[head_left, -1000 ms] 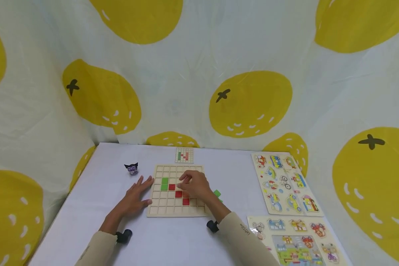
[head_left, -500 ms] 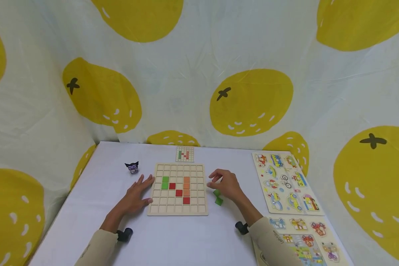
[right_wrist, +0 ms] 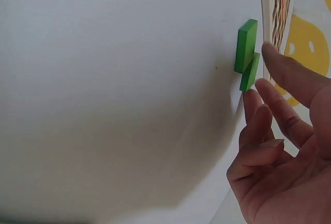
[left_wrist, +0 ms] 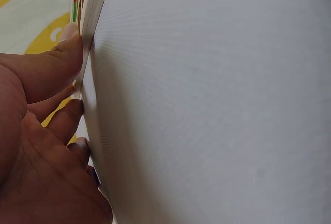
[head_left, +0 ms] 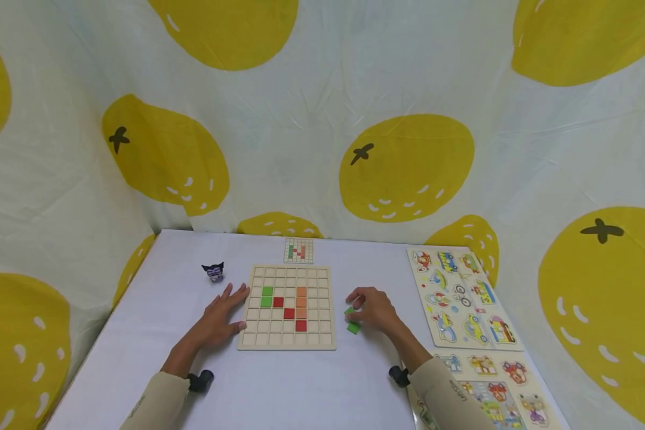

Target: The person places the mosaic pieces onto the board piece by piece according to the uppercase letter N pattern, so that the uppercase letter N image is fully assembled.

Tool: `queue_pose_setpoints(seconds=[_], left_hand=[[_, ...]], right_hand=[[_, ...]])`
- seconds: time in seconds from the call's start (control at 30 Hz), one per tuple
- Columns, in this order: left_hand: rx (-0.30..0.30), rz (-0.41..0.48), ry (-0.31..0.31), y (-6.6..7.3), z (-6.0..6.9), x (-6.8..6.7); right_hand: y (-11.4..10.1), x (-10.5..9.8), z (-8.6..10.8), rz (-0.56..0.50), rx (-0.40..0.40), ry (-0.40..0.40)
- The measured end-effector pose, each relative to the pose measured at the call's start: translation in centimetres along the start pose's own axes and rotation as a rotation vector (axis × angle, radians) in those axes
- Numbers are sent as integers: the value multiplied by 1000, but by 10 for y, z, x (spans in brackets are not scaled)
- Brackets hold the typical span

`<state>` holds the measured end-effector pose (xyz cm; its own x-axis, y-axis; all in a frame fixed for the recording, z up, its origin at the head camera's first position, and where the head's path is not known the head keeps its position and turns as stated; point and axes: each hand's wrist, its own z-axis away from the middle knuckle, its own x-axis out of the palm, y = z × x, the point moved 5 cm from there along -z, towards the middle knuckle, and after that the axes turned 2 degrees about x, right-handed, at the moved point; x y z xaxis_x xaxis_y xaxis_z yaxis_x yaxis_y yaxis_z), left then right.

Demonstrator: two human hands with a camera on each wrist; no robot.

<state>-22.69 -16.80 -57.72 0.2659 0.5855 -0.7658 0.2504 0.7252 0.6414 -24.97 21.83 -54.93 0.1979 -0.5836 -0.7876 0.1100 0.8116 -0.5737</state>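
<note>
A wooden grid board (head_left: 287, 340) lies mid-table, bearing green tiles (head_left: 267, 297), a diagonal of red tiles (head_left: 289, 313) and a column of orange tiles (head_left: 301, 302). My left hand (head_left: 215, 323), fingers spread, rests at the board's left edge; the left wrist view has its thumb (left_wrist: 54, 71) against that edge. Right of the board, my right hand (head_left: 377, 310) reaches over two loose green tiles (head_left: 353, 328), partly covering one. In the right wrist view, the thumb and fingers stand apart around the smaller-looking green tile (right_wrist: 250, 72), with the other green tile (right_wrist: 246, 45) touching it.
Behind the board lies a small pattern card (head_left: 298, 251). A small dark figurine (head_left: 213, 272) stands at the back left. Two picture puzzle boards, one farther (head_left: 427, 286) and one nearer (head_left: 478, 364), lie along the right side, the nearer one under my right forearm.
My right hand has left the board and moved right, then lowered over the loose green tiles. The orange column it covered now shows. The left hand stays in place.
</note>
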Motion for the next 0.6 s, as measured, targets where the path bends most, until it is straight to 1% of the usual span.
queue_pose_setpoints(seconds=[0.23,0.37,0.6], left_hand=[[16,13,3,2,1,-1],[17,7,5,2,1,-1],[11,1,3,2,1,-2]], right_hand=[[-1,2,1,28,-19,41],[-1,1,1,32,-10,68],[-2,2,0,13,5,91]])
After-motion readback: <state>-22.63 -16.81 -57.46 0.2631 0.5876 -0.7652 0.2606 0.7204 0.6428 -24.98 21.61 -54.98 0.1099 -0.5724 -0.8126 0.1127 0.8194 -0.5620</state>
